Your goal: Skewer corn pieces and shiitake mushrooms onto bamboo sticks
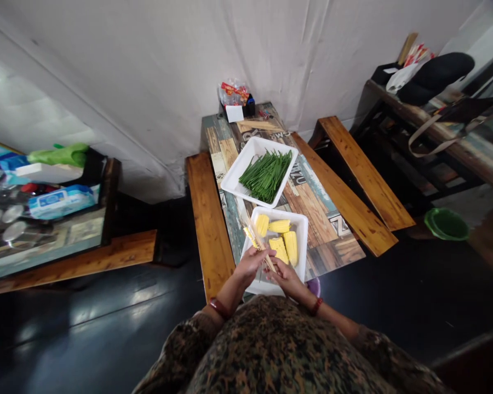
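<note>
A bundle of thin wooden skewers point(254, 232) slants across the near white tray point(303, 221). My left hand point(250, 264) closes round the bundle near its middle. At the lower ends, my right hand point(286, 278) has its fingers closed on the sticks. Several pieces of yellow corn point(290, 249) lie in this tray, just beyond my hands. A narrow yellow-and-white piece point(250, 236) shows beside the skewers at the left; whether it touches them I cannot tell. Behind stands a second white tray point(235, 178) with a heap of green chives point(266, 176).
The patterned table point(312, 219) stands between wooden benches point(207, 219). At its far end is a dark box with plastic packets point(234, 94). A green bin point(446, 223) stands on the floor at right. Another table at left bears jars and a wipes pack point(61, 202).
</note>
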The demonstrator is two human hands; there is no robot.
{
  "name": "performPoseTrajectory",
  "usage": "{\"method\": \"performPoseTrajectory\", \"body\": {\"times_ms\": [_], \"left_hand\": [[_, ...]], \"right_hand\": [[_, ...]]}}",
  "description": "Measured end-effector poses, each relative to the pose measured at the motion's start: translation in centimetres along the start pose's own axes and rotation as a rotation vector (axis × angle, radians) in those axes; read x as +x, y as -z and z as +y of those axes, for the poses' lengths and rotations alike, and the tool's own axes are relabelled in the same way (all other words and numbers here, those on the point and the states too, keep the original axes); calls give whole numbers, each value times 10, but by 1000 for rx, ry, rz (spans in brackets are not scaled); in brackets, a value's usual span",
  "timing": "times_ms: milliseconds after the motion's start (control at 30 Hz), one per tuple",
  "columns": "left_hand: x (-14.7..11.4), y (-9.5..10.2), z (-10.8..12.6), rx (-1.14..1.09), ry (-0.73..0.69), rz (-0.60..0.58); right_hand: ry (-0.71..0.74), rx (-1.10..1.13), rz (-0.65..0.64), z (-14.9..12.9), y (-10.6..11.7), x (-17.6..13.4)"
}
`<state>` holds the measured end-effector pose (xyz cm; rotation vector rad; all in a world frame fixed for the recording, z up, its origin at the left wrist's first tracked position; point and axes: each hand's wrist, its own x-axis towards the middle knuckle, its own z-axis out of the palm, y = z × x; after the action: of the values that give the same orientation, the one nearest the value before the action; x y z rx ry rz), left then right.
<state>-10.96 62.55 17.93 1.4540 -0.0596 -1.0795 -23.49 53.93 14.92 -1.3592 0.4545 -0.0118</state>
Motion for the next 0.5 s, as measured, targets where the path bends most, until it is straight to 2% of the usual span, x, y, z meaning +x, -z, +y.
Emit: {"method": "performPoseTrajectory", "body": {"times_ms": [100, 233, 367, 500], "left_hand": [[-1, 15, 15, 154, -101, 124], [-8, 33, 33, 394, -209, 291], [-23, 37, 46, 560, -264, 335], [-39, 37, 71, 867, -440, 332]], "right_hand": [[-20, -32, 83, 6, 11, 5], [-83, -13, 280, 11, 43, 12], [-119, -7, 437, 8, 81, 16], [-125, -16, 529, -2, 106, 15]]}}
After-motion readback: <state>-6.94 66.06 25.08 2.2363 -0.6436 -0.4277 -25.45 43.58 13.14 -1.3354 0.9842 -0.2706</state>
